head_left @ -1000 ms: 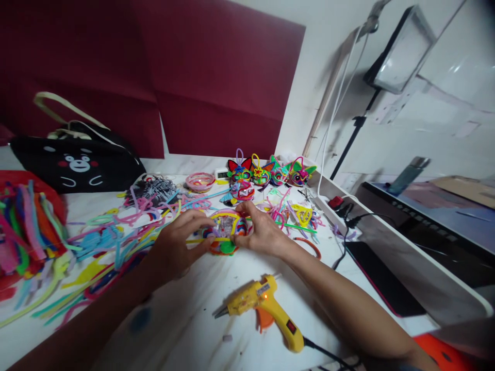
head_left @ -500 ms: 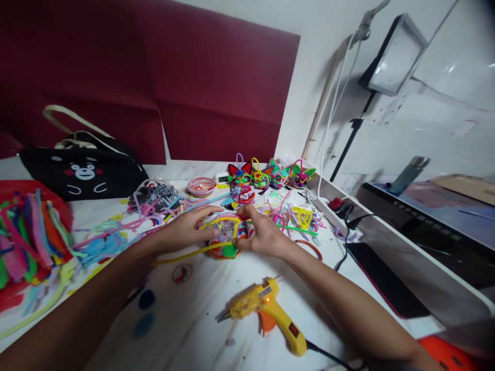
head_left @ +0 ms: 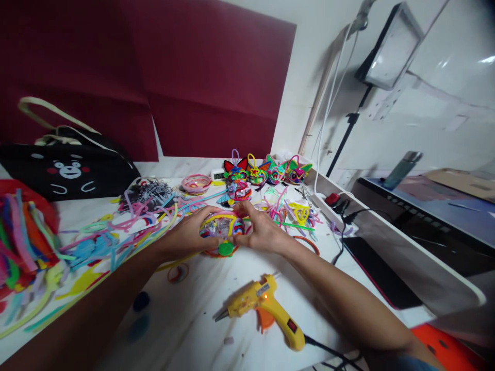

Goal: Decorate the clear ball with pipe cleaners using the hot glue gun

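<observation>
A round, colourful pipe-cleaner piece (head_left: 222,226) rests on the white table between my hands. It has a clear, shiny middle, a yellow strip bent over its top and a green disc (head_left: 226,249) low on its near side. My left hand (head_left: 191,232) is closed on its left side, thumb along the front. From the right, my right hand (head_left: 261,229) grips it, thumb and fingers at the yellow strip. A yellow pipe cleaner (head_left: 174,264) runs out under my left wrist. The undersides of the fingers are partly hidden.
A yellow hot glue gun (head_left: 255,304), its light on, lies in front with its cord trailing right. Loose pipe cleaners (head_left: 93,247) spread leftward. Several finished cat-like ornaments (head_left: 257,172) stand behind, beside a woven bowl (head_left: 196,184). A dark phone (head_left: 381,273) lies right.
My left hand has closed in on the piece, its thumb now against the front. The yellow pipe cleaner's loose end has dropped beneath my left wrist. The camera has shifted slightly.
</observation>
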A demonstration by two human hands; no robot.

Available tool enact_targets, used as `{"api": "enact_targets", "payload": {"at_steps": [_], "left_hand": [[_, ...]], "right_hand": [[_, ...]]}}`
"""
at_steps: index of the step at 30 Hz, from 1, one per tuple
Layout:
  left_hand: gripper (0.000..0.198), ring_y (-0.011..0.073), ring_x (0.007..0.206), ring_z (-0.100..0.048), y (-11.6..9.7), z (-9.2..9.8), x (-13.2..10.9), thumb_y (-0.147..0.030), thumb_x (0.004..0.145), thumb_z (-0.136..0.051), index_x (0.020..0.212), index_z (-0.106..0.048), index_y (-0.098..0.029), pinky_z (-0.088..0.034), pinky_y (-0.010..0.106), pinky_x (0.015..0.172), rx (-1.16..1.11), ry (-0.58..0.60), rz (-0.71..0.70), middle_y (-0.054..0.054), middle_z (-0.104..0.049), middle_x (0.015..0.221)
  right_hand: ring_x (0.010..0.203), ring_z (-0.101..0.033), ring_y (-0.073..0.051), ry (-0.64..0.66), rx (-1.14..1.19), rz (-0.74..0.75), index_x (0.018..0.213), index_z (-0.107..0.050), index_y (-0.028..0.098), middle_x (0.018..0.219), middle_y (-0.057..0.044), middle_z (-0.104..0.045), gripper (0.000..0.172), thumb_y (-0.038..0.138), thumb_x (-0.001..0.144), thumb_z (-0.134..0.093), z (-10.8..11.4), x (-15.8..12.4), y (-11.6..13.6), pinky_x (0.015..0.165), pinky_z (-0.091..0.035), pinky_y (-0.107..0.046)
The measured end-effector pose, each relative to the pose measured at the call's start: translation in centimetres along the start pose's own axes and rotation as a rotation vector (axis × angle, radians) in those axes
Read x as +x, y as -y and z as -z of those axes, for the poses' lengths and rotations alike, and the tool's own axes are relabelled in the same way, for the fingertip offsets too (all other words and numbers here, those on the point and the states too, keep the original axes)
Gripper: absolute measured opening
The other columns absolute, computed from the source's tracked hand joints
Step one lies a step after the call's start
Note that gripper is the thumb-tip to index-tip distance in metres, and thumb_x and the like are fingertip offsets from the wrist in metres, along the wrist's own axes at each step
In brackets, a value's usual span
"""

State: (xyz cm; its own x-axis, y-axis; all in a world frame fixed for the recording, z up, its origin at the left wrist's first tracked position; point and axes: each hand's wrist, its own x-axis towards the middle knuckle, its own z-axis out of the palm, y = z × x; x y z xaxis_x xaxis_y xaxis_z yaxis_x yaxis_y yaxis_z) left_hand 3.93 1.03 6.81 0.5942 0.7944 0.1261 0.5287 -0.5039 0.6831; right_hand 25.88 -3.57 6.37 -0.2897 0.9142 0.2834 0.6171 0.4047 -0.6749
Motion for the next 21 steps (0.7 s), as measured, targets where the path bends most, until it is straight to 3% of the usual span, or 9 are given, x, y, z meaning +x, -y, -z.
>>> {"api": "enact_targets", "payload": {"at_steps": [3,7,13,18,21], "left_hand": [[0.065,0.0302,0.108,-0.064,0.0,0.0,-0.1,-0.047,0.068,-0.070,0.125,-0.051,-0.022,-0.054,0.038,0.088,0.006,-0.002,0.012,0.007,-0.065,0.120],[0.061,0.0298,0.108,-0.064,0.0,0.2,-0.1,-0.043,0.069,-0.068,0.124,-0.052,-0.021,-0.053,0.038,0.089,0.015,0.002,0.017,0.006,-0.065,0.119],[0.074,0.0327,0.122,-0.057,0.9,0.1,0.0,-0.044,0.065,-0.070,0.132,-0.048,-0.021,-0.049,0.042,0.100,0.049,-0.049,0.012,0.010,-0.056,0.137],[0.065,0.0287,0.108,-0.064,0.9,0.1,-0.1,-0.041,0.069,-0.068,0.129,-0.050,-0.024,-0.053,0.037,0.090,0.050,-0.025,-0.012,0.005,-0.065,0.122],[0.067,0.0289,0.109,-0.064,0.8,0.0,-0.2,-0.040,0.069,-0.066,0.131,-0.049,-0.023,-0.053,0.036,0.090,0.055,-0.046,0.000,0.005,-0.065,0.123]], "right_hand": [[0.117,-0.061,-0.027,0.023,0.075,-0.035,0.131,-0.046,0.023,0.129,-0.010,-0.062,0.068,0.033,0.072,-0.078,0.4,0.1,-0.2,0.097,-0.048,-0.043],[0.116,-0.062,-0.026,0.011,0.158,-0.025,0.129,-0.051,0.021,0.131,-0.010,-0.062,0.059,0.034,0.076,-0.076,1.1,0.1,-0.3,0.097,-0.048,-0.041],[0.104,-0.065,-0.021,-0.038,0.117,0.008,0.110,-0.066,0.019,0.113,-0.005,-0.070,0.031,0.025,0.080,-0.073,2.1,-0.1,0.9,0.092,-0.049,-0.035],[0.094,-0.067,-0.017,-0.040,0.117,0.073,0.099,-0.069,0.018,0.102,-0.003,-0.072,0.017,0.020,0.082,-0.071,3.2,-0.2,2.0,0.086,-0.050,-0.030],[0.090,-0.068,-0.016,0.000,0.071,0.073,0.097,-0.068,0.017,0.098,-0.004,-0.073,0.015,0.017,0.082,-0.070,4.0,-0.8,2.8,0.083,-0.051,-0.029]]}}
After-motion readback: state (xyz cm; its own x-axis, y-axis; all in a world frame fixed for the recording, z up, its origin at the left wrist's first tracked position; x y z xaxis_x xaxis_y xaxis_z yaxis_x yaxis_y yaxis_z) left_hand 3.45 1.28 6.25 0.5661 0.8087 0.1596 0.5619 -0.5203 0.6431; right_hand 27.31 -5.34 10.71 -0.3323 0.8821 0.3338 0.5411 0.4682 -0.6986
